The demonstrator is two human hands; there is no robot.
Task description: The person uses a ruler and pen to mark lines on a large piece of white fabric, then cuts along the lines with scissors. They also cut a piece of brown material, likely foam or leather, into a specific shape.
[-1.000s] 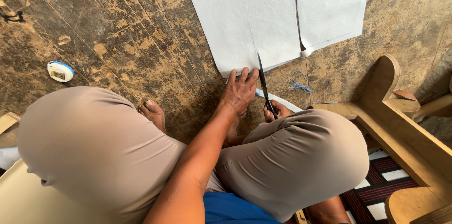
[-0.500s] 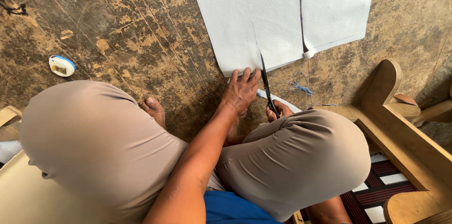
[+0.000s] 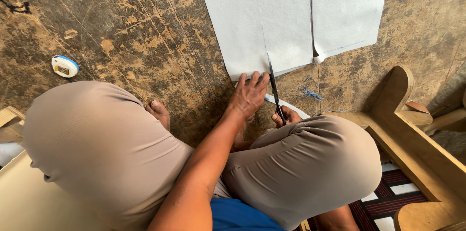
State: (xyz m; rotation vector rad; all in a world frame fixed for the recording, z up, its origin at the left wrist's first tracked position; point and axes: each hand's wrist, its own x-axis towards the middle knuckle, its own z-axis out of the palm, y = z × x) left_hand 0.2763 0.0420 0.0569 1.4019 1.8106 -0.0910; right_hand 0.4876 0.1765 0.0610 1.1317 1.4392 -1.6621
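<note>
- Head view: a large pale grey sheet of felt-like fabric (image 3: 272,12) lies flat on the worn brown floor (image 3: 121,22), at twelve o'clock from the crouching person's knees.
- It looks light, soft and floppy; it would likely shift or pucker unless pinned flat just beside the cut line.
- The left hand (image 3: 248,96) rests palm down, fingers spread, pressing the sheet's near edge.
- The right hand (image 3: 287,116), at three o'clock of the left and partly hidden behind the knee, grips the handles of black scissors (image 3: 274,90), blades pointing to twelve o'clock into the fabric.
- A small round white-and-blue tape measure (image 3: 64,66) sits well apart at nine o'clock.
</note>
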